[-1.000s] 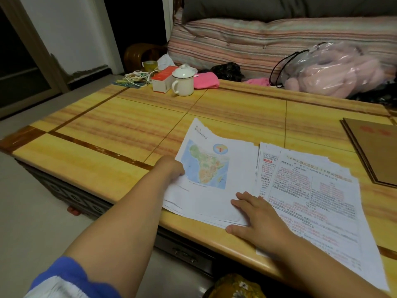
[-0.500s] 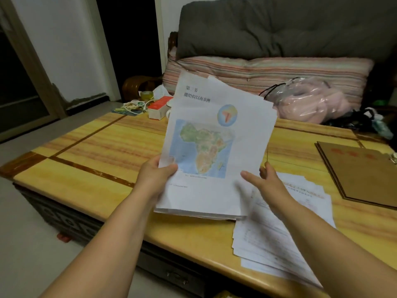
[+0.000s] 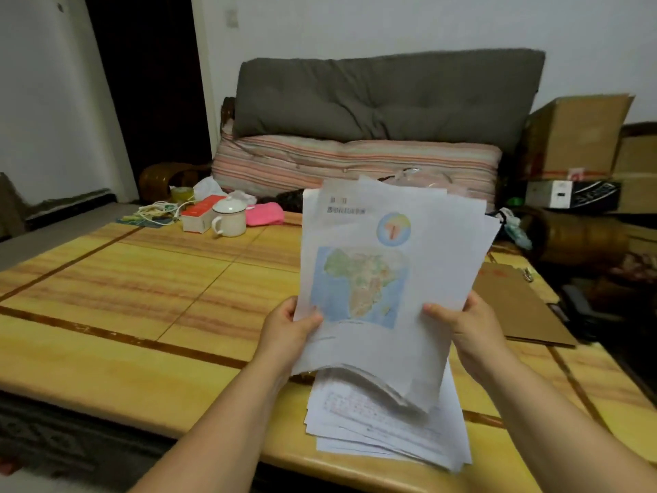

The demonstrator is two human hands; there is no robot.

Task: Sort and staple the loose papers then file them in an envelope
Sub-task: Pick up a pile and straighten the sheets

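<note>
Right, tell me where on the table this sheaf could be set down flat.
The widest bare patch of the yellow wooden table is its left half, bordered by the white lidded mug behind and the held map-printed sheaf to the right. The right side is crowded: loose white papers near the front edge, brown envelope beyond.

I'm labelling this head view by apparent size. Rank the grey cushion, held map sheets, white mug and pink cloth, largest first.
1. Grey cushion
2. Map sheets, though nearness to the camera inflates them
3. White mug and pink cloth look alike; unranked.
</note>
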